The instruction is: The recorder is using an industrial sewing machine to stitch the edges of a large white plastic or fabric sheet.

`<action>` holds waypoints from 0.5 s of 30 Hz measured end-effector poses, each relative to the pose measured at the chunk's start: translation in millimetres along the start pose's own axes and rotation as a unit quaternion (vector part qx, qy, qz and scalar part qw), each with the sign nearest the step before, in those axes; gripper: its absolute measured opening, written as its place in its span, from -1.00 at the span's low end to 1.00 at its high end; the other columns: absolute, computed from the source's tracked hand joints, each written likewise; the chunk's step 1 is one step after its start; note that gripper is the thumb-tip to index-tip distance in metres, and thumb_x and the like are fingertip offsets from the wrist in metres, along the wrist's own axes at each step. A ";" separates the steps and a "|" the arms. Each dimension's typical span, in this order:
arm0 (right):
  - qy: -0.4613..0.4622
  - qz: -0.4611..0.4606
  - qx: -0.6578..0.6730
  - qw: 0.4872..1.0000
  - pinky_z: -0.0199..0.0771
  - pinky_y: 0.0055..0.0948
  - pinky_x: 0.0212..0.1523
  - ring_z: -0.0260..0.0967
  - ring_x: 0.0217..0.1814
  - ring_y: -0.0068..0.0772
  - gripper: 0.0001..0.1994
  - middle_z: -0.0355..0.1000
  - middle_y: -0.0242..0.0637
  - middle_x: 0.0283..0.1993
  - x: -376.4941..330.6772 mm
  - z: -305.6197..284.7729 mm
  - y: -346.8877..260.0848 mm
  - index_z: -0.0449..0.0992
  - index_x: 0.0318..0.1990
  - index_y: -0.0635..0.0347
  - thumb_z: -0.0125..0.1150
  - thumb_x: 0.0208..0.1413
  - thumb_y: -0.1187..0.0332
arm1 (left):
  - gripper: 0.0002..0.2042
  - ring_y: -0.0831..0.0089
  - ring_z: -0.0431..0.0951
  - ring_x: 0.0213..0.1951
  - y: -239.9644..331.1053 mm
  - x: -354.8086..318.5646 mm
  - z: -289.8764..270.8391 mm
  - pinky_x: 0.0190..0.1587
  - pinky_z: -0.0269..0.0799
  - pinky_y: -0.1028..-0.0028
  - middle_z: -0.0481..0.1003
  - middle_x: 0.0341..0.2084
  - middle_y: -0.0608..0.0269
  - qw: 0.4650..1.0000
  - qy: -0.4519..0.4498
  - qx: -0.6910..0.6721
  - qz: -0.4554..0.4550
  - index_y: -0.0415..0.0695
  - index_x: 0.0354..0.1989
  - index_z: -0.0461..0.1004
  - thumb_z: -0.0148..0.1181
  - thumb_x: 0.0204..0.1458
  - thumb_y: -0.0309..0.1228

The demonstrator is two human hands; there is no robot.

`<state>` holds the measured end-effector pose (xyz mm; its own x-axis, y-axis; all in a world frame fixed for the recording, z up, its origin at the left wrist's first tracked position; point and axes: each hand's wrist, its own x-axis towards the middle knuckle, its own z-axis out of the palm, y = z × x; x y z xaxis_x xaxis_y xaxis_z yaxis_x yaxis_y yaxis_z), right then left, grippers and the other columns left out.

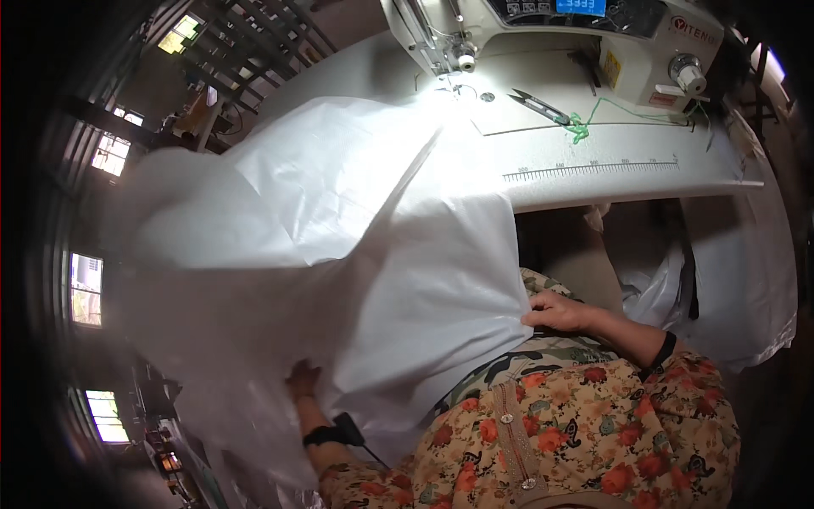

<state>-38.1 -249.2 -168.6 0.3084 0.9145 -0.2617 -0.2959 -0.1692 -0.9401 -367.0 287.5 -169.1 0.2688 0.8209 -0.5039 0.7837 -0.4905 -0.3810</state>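
White, thin, translucent sheet fabric (339,254) billows across the person's lap and up onto the pale sewing table (593,165), its left part blurred. At the sheet's lower edge, the left hand (303,379) is closed into the cloth, fingers mostly hidden under it; a black wrist strap (326,436) sits just below that hand. Further right, the right hand (560,312) pinches the sheet's right-hand corner between thumb and fingers, resting over the lap. Well above that hand stands the white industrial sewing machine (551,34), with dark thread snips (538,106) and a tangle of green thread (579,129) on the table beside it. Judging by this, the cloth is being spread or repositioned; the next move likely calls for both hands to keep the edge taut.
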 end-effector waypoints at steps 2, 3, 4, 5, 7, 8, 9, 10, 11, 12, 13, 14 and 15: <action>-0.051 0.009 -0.063 0.997 0.39 -0.49 -0.22 0.36 -0.27 -0.60 -0.69 0.52 -0.37 -0.30 -1.8 9.9 -31.7 0.57 -0.12 0.36 0.12 0.20 0.25 | -0.54 0.15 0.33 0.25 9.9 -10.8 51.8 0.29 0.08 -0.12 0.37 0.23 0.19 0.988 0.083 -0.077 0.104 0.06 0.18 0.42 -0.01 0.13 -0.10; -0.073 0.029 -0.123 0.989 0.40 -0.48 -0.23 0.37 -0.29 -0.58 -0.70 0.52 -0.33 -0.31 -7.2 15.0 -49.1 0.57 -0.13 0.36 0.13 0.20 0.25 | -0.66 -0.01 0.51 -0.02 42.2 -15.8 47.6 0.05 0.39 0.04 0.54 -0.08 0.03 0.973 0.083 -0.013 0.213 -0.06 -0.07 0.54 -0.05 0.13 -0.19; -0.108 0.006 -0.154 0.982 0.41 -0.47 -0.24 0.39 -0.29 -0.55 -0.70 0.53 -0.24 -0.32 -12.0 25.4 -65.5 0.57 -0.16 0.35 0.14 0.19 0.25 | -0.75 -0.08 0.54 -0.23 67.3 -26.4 44.5 -0.18 0.46 0.07 0.56 -0.31 -0.06 0.941 0.150 0.002 0.304 -0.13 -0.27 0.53 -0.05 0.13 -0.29; -0.137 -0.077 -0.132 0.979 0.41 -0.46 -0.24 0.40 -0.31 -0.51 -0.70 0.54 -0.22 -0.31 -18.3 41.0 -92.8 0.57 -0.16 0.34 0.16 0.19 0.23 | -0.79 -0.07 0.55 -0.24 87.8 -47.2 38.4 -0.21 0.46 0.08 0.56 -0.34 -0.07 0.920 0.171 -0.021 0.352 -0.14 -0.27 0.52 -0.04 0.15 -0.33; -0.151 -0.123 -0.159 0.968 0.41 -0.47 -0.23 0.40 -0.28 -0.52 -0.70 0.55 -0.23 -0.31 -25.3 36.3 -110.8 0.58 -0.13 0.32 0.18 0.18 0.23 | -0.85 -0.06 0.55 -0.29 148.5 -109.5 -15.1 -0.28 0.47 0.13 0.54 -0.38 -0.11 0.887 0.171 -0.094 0.418 -0.16 -0.28 0.48 -0.01 0.17 -0.39; -0.153 -0.121 -0.161 0.967 0.41 -0.47 -0.23 0.40 -0.28 -0.52 -0.70 0.55 -0.23 -0.31 -27.2 30.1 -104.5 0.58 -0.13 0.32 0.18 0.18 0.23 | -0.87 -0.05 0.55 -0.32 173.1 -153.2 -51.9 -0.32 0.47 0.16 0.52 -0.39 -0.14 0.881 0.151 -0.144 0.426 -0.17 -0.30 0.46 0.01 0.19 -0.42; -0.143 -0.036 -0.139 0.979 0.42 -0.47 -0.24 0.41 -0.29 -0.51 -0.70 0.54 -0.23 -0.32 -28.5 16.9 -93.0 0.58 -0.14 0.32 0.17 0.19 0.22 | -0.89 -0.06 0.54 -0.35 189.2 -183.5 -80.7 -0.34 0.46 0.17 0.51 -0.41 -0.13 0.859 0.167 -0.166 0.454 -0.19 -0.29 0.46 0.05 0.18 -0.42; -0.130 0.047 -0.114 0.984 0.42 -0.47 -0.24 0.42 -0.30 -0.50 -0.69 0.54 -0.23 -0.34 -29.5 2.3 -80.6 0.59 -0.14 0.31 0.16 0.20 0.21 | -0.89 -0.06 0.53 -0.38 202.5 -208.0 -103.5 -0.36 0.46 0.19 0.51 -0.42 -0.12 0.836 0.183 -0.185 0.482 -0.21 -0.27 0.46 0.10 0.17 -0.43; -0.126 0.047 -0.118 0.984 0.42 -0.47 -0.24 0.42 -0.30 -0.50 -0.69 0.54 -0.23 -0.34 -30.7 -12.1 -66.1 0.59 -0.14 0.31 0.16 0.20 0.21 | -0.87 -0.06 0.55 -0.33 214.6 -226.4 -117.8 -0.32 0.49 0.21 0.52 -0.33 -0.11 0.796 0.233 -0.217 0.515 -0.22 -0.19 0.48 0.13 0.15 -0.44; -0.034 0.082 -0.195 0.977 0.42 -0.39 -0.30 0.44 -0.37 -0.45 -0.70 0.53 -0.20 -0.41 -30.4 -26.1 -50.4 0.59 -0.18 0.29 0.18 0.19 0.19 | -0.81 -0.05 0.57 -0.27 224.7 -241.5 -128.3 -0.28 0.51 0.23 0.54 -0.23 -0.10 0.753 0.283 -0.246 0.541 -0.22 -0.11 0.49 0.16 0.13 -0.46; 0.057 0.116 -0.268 0.955 0.43 -0.31 -0.36 0.46 -0.43 -0.39 -0.70 0.52 -0.18 -0.48 -28.6 -32.7 -42.4 0.60 -0.23 0.26 0.20 0.19 0.16 | -0.74 -0.04 0.55 -0.13 238.1 -251.1 -136.0 -0.16 0.50 0.23 0.50 -0.09 -0.05 0.706 0.357 -0.269 0.550 -0.22 -0.01 0.47 0.18 0.11 -0.48; 0.053 0.114 -0.270 0.954 0.43 -0.31 -0.36 0.46 -0.43 -0.39 -0.70 0.52 -0.18 -0.48 -25.7 -24.9 -53.8 0.60 -0.23 0.26 0.20 0.19 0.16 | -0.65 -0.02 0.52 0.01 247.4 -255.1 -142.1 -0.04 0.48 0.22 0.46 0.06 -0.01 0.655 0.428 -0.288 0.552 -0.21 0.09 0.44 0.21 0.10 -0.50; 0.087 0.079 -0.476 0.872 0.42 -0.24 -0.38 0.47 -0.45 -0.24 -0.70 0.51 -0.15 -0.50 -19.4 -8.1 -76.8 0.56 -0.30 0.27 0.19 0.18 0.16 | -0.65 -0.02 0.52 0.01 251.7 -248.9 -146.0 -0.04 0.48 0.22 0.46 0.06 -0.01 0.657 0.428 -0.288 0.550 -0.21 0.09 0.44 0.21 0.10 -0.50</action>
<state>-14.1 -257.0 -93.1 0.4886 0.7965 -0.3562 0.5107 -0.5921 -0.6233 -154.9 2.5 -26.4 0.8728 0.0483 0.4856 -0.1320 -0.9346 0.3302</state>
